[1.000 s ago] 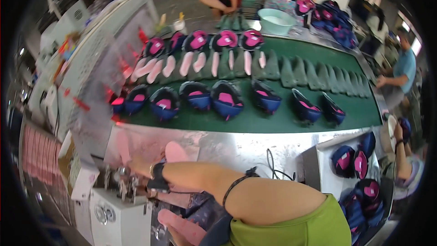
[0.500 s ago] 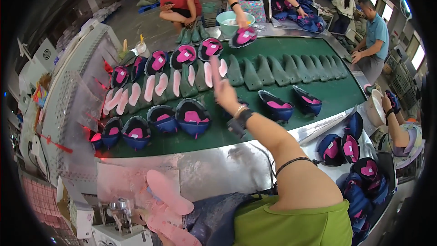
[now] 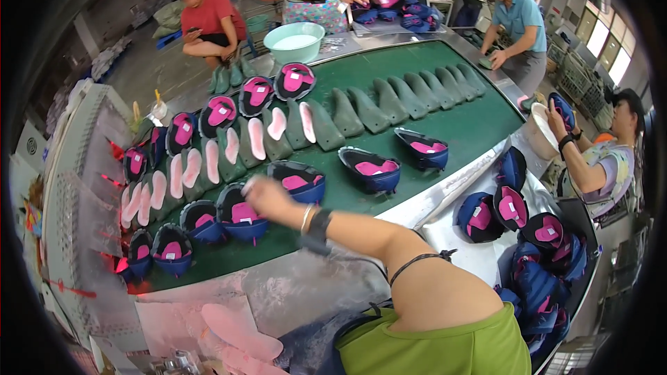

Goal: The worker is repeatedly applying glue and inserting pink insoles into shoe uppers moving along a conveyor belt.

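My right arm reaches left over a dark green conveyor (image 3: pixel 479 62), with my right hand (image 3: pixel 269 199) blurred by motion. The hand is over the near row, beside two navy shoe uppers with pink linings: one upper (image 3: pixel 240 212) to its left, another upper (image 3: pixel 299 182) to its right. Its fingers are smeared, so whether they hold anything cannot be made out. Behind it runs a row of dark green shoe lasts (image 3: pixel 347 118); those on the left carry pink insoles, the rightmost being this insole (image 3: pixel 306 122). My left hand is out of view.
Loose pink insoles (image 3: pixel 240 330) lie near my lap. Navy uppers (image 3: pixel 542 285) are heaped at my right. Across the belt stand a teal basin (image 3: pixel 295 42) and a co-worker handling uppers. A metal housing (image 3: pixel 76 187) glowing red borders the left; other people sit or work around.
My right hand has moved left and nearer. The pink insole it held lies on a last. The co-worker opposite has put down an upper and reached back to a pile. My view has shifted right.
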`<move>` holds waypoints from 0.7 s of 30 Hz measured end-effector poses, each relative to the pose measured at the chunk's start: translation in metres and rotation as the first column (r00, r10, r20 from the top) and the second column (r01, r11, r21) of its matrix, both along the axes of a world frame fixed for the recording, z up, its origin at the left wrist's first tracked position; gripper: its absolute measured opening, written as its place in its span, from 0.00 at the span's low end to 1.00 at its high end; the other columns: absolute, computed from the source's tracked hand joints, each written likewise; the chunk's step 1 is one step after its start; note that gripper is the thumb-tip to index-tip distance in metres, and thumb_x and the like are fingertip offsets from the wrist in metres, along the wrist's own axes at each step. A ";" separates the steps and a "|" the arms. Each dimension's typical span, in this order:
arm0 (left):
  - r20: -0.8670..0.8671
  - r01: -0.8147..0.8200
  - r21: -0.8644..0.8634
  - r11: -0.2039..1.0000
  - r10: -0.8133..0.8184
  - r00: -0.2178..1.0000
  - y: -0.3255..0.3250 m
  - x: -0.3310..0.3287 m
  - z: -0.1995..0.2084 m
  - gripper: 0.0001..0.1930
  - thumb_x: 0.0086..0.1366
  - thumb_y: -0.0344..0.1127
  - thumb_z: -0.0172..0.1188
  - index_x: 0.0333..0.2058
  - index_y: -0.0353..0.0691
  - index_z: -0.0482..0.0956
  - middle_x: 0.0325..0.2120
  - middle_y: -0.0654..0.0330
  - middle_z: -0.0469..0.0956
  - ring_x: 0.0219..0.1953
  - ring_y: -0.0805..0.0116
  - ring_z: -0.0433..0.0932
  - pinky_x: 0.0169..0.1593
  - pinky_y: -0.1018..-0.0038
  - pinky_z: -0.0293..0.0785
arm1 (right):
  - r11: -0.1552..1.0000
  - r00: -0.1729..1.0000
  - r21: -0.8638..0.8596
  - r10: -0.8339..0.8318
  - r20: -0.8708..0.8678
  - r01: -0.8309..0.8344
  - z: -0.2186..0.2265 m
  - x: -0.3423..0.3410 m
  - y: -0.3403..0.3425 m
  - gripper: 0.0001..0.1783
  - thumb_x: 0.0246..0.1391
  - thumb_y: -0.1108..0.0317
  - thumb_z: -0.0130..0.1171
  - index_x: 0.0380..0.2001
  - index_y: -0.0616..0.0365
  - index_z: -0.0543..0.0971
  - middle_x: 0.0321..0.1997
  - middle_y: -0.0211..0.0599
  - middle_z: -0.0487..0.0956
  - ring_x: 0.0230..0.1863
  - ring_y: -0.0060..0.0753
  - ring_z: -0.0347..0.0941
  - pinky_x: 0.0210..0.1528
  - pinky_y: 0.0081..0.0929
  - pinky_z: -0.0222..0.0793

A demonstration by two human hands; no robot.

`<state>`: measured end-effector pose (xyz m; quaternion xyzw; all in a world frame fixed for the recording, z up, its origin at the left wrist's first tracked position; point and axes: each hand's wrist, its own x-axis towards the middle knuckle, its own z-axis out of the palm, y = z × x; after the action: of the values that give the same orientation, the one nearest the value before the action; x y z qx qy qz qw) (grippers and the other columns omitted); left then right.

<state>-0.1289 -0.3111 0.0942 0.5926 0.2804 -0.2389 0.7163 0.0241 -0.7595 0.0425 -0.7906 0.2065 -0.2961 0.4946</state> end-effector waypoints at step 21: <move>-0.010 -0.225 -0.278 0.934 0.231 0.973 0.094 -0.072 -0.002 0.45 0.69 0.75 0.35 0.66 0.40 0.63 0.39 0.53 0.79 0.42 0.50 0.81 0.46 0.49 0.80 | 0.580 0.651 0.377 0.755 0.084 -0.722 -0.011 -0.045 0.354 0.13 0.61 0.62 0.58 0.40 0.61 0.76 0.31 0.42 0.80 0.32 0.38 0.78 0.34 0.36 0.72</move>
<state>-0.2009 -0.2167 0.0922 0.4529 0.3028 -0.1842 0.8181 -0.0208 -0.4059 0.0318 -0.7053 -0.0671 0.0164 0.7055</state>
